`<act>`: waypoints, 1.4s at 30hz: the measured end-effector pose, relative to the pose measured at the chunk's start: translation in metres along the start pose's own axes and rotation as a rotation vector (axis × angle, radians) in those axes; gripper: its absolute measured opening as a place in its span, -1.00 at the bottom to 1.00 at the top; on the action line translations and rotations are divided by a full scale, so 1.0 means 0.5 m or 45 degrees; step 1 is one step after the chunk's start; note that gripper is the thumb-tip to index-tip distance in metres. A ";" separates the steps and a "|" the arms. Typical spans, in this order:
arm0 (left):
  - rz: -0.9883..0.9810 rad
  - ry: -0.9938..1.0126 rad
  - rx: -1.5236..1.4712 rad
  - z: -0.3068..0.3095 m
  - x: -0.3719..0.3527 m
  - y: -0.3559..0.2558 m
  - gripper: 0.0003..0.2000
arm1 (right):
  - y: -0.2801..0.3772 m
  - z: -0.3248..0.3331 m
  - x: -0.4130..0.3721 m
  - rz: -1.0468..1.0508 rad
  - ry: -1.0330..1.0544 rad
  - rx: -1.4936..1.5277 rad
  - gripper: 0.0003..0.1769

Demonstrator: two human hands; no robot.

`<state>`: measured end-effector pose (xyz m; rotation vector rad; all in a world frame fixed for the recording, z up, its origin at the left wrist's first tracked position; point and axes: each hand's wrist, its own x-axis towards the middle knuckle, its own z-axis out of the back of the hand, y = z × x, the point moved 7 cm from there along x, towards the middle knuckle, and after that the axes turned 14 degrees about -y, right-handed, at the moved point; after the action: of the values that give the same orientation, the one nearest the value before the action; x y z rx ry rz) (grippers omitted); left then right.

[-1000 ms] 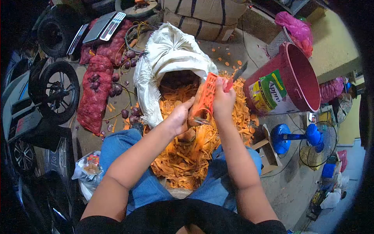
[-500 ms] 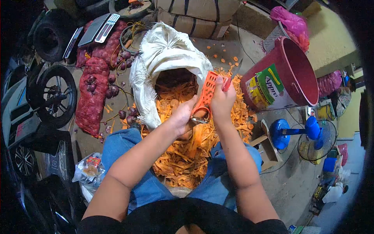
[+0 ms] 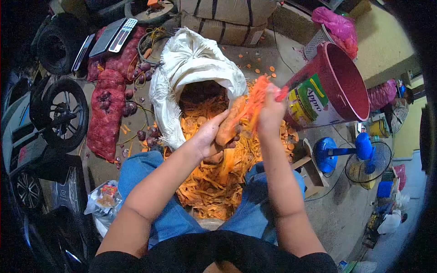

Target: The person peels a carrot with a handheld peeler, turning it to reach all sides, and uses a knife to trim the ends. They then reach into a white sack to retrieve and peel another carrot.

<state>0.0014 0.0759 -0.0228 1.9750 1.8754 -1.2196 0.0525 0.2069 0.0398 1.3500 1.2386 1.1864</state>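
A carrot (image 3: pixel 226 131) lies in my left hand (image 3: pixel 208 135), fingers closed around its lower part and its far end pointing up and to the right. My right hand (image 3: pixel 272 114) grips an orange-red peeler (image 3: pixel 257 99), smeared by motion, right beside the carrot's upper end. Below both hands spreads a heap of carrot peelings (image 3: pixel 214 182) between my knees. Just beyond them, the mouth of a white woven sack (image 3: pixel 163 98) opens toward me, with carrots and peelings at its opening.
A large maroon bucket (image 3: pixel 321 59) tilts at the right, near a blue fan (image 3: pixel 364 148) and an open cardboard box (image 3: pixel 314 170). Red net bags of onions (image 3: pixel 107 123) lie left, with a scale (image 3: pixel 116 36) on top. A motorcycle wheel (image 3: pixel 66 113) stands far left.
My right hand with the peeler has moved slightly right and down, off the carrot's near end. The carrot, hidden behind the peeler before, now shows along its length in my left hand.
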 end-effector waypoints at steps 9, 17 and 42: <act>-0.149 -0.063 0.143 -0.005 -0.006 -0.008 -0.64 | 0.030 0.000 -0.014 0.305 -0.056 -0.146 -0.74; 0.050 0.192 0.238 -0.016 -0.027 0.029 -0.62 | -0.018 0.098 0.123 -0.158 -0.386 0.119 -0.76; -0.125 0.006 0.072 0.009 -0.020 -0.023 -0.65 | 0.050 0.041 0.105 0.124 0.089 0.121 -0.77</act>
<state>-0.0098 0.0678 -0.0149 1.9358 1.9836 -1.3086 0.0772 0.2571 0.0657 1.4642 1.3056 1.2653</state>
